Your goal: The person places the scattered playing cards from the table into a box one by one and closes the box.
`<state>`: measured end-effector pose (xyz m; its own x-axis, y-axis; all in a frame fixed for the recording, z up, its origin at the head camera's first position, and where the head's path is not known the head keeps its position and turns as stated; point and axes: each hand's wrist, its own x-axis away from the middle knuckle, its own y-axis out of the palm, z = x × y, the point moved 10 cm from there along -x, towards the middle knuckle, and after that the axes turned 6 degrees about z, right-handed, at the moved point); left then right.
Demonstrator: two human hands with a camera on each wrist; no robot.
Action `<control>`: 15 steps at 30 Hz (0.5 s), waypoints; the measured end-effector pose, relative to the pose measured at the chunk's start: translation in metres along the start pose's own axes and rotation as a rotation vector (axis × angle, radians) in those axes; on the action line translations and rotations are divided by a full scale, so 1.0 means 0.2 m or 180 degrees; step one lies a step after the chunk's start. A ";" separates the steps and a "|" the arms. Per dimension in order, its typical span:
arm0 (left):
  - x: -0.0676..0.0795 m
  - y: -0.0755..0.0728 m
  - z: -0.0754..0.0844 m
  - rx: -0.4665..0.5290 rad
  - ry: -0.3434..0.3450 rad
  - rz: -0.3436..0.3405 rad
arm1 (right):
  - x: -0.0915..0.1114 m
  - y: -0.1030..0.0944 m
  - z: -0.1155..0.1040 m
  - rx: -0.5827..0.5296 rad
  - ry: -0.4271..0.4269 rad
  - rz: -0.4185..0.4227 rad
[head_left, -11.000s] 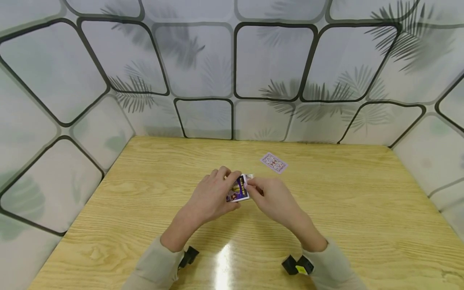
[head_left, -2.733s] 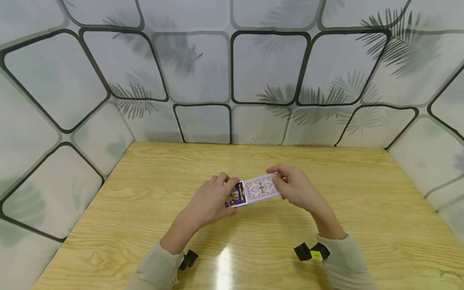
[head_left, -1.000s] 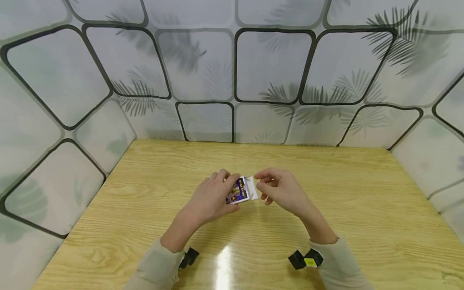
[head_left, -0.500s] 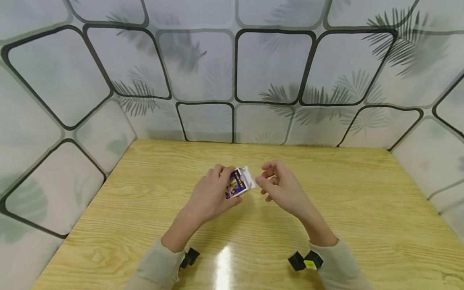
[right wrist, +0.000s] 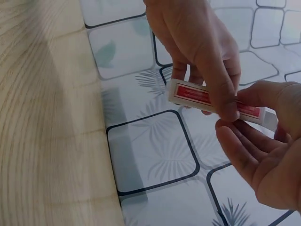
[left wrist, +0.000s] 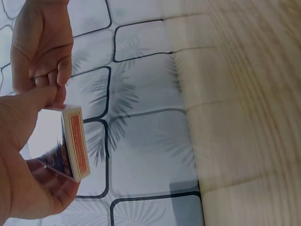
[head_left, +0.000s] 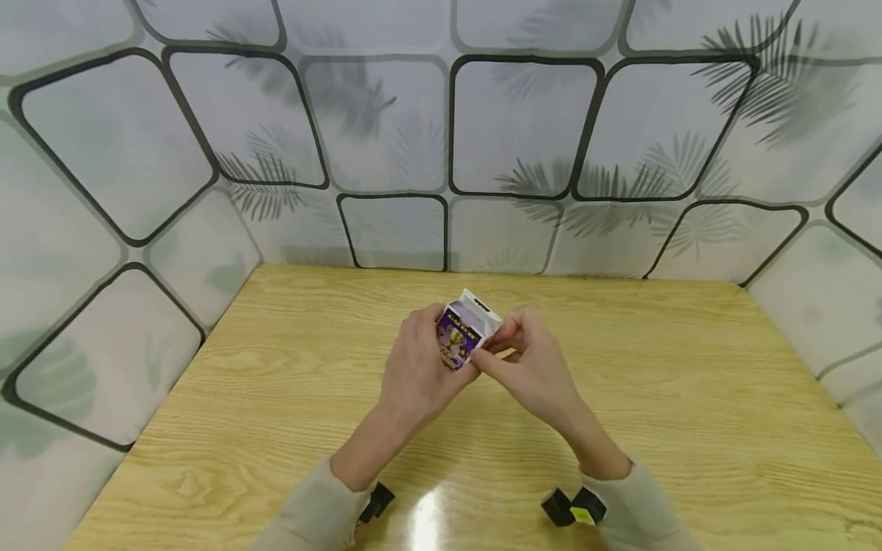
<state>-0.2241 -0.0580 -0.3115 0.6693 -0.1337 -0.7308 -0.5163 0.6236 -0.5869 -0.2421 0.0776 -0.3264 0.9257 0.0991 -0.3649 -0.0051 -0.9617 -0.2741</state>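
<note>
My left hand [head_left: 416,363] grips a small playing card box [head_left: 456,340] above the table. Purple, with a trophy picture, is the face turned to the head camera. The box is tilted, its open end up and to the right, where a white flap [head_left: 480,308] stands out. Something pale lavender shows just inside the opening. At the box's right edge, close to the flap, my right hand [head_left: 534,371] pinches it between thumb and fingers. A narrow side with a red panel [right wrist: 190,93] faces the right wrist camera.
The wooden table [head_left: 289,337] spreads out under both hands. Behind it and at both sides hangs pale cloth [head_left: 517,122] printed with dark rounded outlines and leaves. Small black devices [head_left: 572,507] sit at both wrists.
The card from the table went into the box between the earlier frames. Since half a second ago the left hand has raised and turned the box, and the right hand has come onto its edge.
</note>
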 end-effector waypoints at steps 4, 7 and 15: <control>-0.01 -0.02 0.03 0.0544 0.0077 -0.0080 | 0.01 -0.08 -0.08 -0.0080 -0.0416 0.0337; -0.03 -0.06 0.05 0.1024 0.0144 -0.0124 | 0.02 -0.15 -0.14 -0.0215 -0.0757 0.0588; -0.06 -0.13 0.07 0.1655 0.0324 -0.0073 | 0.03 -0.17 -0.23 -0.0363 -0.1100 0.0571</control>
<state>-0.2110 -0.0624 -0.2819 0.6088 -0.2097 -0.7651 -0.1517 0.9158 -0.3718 -0.2195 0.0992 -0.2773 0.7322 -0.0113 -0.6810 -0.0949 -0.9918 -0.0857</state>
